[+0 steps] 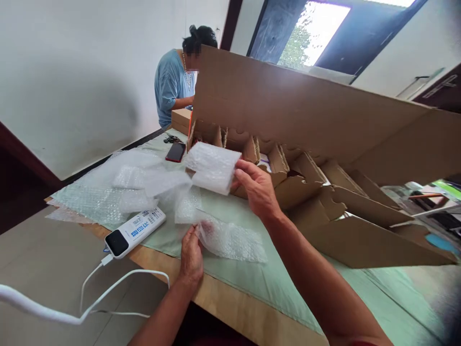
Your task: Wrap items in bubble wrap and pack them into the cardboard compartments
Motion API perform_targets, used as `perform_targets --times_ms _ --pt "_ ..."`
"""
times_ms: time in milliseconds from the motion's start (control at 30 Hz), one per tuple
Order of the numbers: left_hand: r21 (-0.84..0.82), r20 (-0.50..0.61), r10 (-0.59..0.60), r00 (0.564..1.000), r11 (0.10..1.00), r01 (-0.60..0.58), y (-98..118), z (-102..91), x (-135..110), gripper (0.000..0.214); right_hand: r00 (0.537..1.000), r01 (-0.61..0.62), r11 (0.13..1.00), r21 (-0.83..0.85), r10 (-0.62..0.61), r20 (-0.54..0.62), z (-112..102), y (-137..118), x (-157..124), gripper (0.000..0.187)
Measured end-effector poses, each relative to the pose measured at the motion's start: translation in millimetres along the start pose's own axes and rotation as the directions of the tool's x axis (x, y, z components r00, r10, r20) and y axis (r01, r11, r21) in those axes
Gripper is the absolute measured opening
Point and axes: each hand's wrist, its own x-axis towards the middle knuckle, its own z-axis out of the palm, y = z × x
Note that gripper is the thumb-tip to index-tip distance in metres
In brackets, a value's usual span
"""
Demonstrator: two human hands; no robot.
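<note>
My right hand grips the right edge of a flat bubble-wrap packet, raised just in front of the cardboard box. Whatever the packet contains, if anything, is hidden. Lower down, near the table's front edge, my left hand pinches the left end of a bubble-wrap sleeve that lies along the green cloth. Its fingertips show partly through the clear film. More bubble-wrap pieces are heaped to the left of both hands.
A large divided cardboard box stands open on the right, flap raised. A white power bank with a cable lies at the front left edge. Behind are a phone and a seated person.
</note>
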Motion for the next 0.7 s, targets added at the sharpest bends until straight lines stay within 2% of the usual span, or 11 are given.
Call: perform_targets --times_ms 167,300,400,533,700 --pt "0.061 -0.012 0.061 0.998 0.996 -0.061 2.1 -0.6 0.1 0.034 0.964 -0.221 0.964 0.150 0.239 -0.119 -69.0 10.8 -54.9 0.040" --pt "0.119 0.005 0.103 0.995 0.988 -0.103 3.6 1.9 -3.8 0.031 0.931 -0.311 0.934 0.174 0.336 -0.145 -99.3 22.5 -84.1 0.041" --pt "0.143 0.018 0.124 0.992 0.982 -0.125 4.9 4.1 -7.2 0.032 0.915 -0.353 0.906 0.235 0.386 -0.113 -101.4 30.3 -91.1 0.039" --pt "0.138 0.028 0.132 0.991 0.981 -0.135 6.5 5.4 -9.3 0.033 0.893 -0.421 0.837 0.349 0.451 -0.005 -89.7 43.1 -85.7 0.039" --pt "0.132 0.028 0.109 0.994 0.985 -0.112 7.6 5.8 -10.3 0.032 0.848 -0.514 0.792 0.330 0.527 0.057 -80.3 58.2 -88.4 0.040"
